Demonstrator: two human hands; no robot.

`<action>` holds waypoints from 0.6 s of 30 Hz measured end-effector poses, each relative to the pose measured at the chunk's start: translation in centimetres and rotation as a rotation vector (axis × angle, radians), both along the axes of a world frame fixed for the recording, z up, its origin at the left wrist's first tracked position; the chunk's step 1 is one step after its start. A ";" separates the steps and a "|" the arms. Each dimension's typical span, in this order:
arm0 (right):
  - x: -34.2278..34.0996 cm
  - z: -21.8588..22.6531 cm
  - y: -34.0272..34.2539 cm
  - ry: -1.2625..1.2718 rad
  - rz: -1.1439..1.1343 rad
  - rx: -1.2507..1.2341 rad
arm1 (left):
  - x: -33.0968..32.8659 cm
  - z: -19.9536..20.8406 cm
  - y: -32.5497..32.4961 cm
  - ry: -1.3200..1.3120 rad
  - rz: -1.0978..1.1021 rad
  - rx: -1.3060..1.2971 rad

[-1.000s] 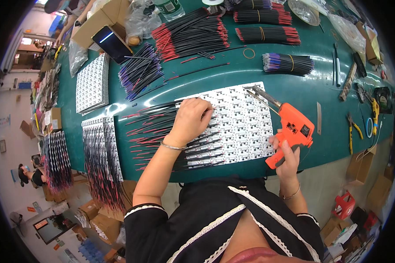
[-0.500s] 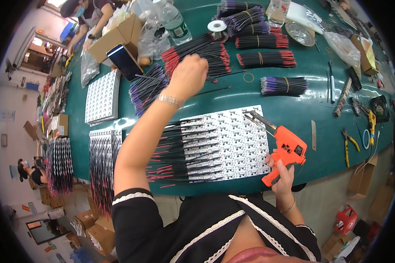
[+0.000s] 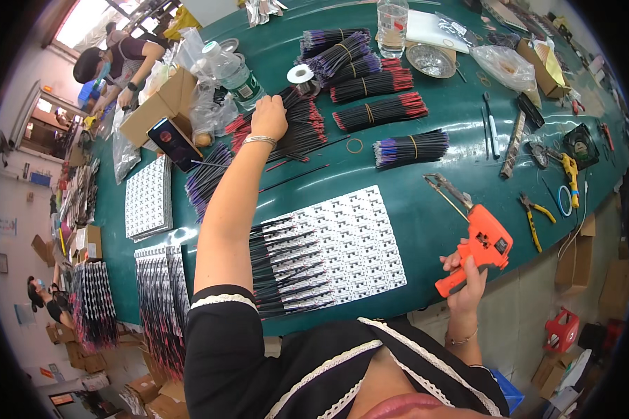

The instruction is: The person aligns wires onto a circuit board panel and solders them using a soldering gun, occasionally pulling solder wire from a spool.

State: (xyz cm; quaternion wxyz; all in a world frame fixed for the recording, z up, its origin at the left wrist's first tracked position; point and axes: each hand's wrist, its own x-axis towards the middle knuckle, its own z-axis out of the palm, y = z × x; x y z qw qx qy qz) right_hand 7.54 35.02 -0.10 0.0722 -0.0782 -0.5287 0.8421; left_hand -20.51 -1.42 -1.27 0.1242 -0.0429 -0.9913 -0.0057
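Note:
My left hand (image 3: 269,117) is stretched far across the green table (image 3: 426,202) and rests on a loose pile of black and red wires (image 3: 297,129), fingers closed around some of them. My right hand (image 3: 465,276) grips the handle of an orange soldering gun (image 3: 482,244) at the table's near edge, its metal tip pointing up and left. Between them lies a white panel of small circuit boards (image 3: 342,244) with black wires (image 3: 276,262) fixed along its left side.
Tied wire bundles (image 3: 381,112) lie behind the panel, with a solder spool (image 3: 302,73), water bottles (image 3: 391,24), a phone (image 3: 175,143), cardboard boxes (image 3: 157,105), more white panels (image 3: 148,199), and pliers (image 3: 534,216) at right. Another person (image 3: 112,63) works far left. Finished wired panels (image 3: 162,300) hang at the left edge.
My left hand left the white panel and reached far forward onto the pile of black and red wires. My right hand keeps hold of the orange soldering gun.

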 end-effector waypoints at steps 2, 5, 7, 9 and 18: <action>0.0 0.4 0.2 0.020 -0.011 -0.001 | 0.3 -0.4 -0.3 0.066 -0.004 0.024; 0.3 0.8 0.8 0.054 -0.061 -0.012 | 1.0 0.2 -0.4 0.184 -0.078 0.139; 0.5 1.0 1.3 0.075 -0.092 -0.023 | 1.4 1.6 -0.2 0.262 -0.056 0.235; 0.8 1.0 2.2 0.079 -0.174 0.012 | 2.1 3.5 -0.5 0.400 -0.090 0.244; 1.2 5.0 7.7 0.341 -0.219 0.108 | 11.8 6.9 -0.1 0.732 -0.110 1.016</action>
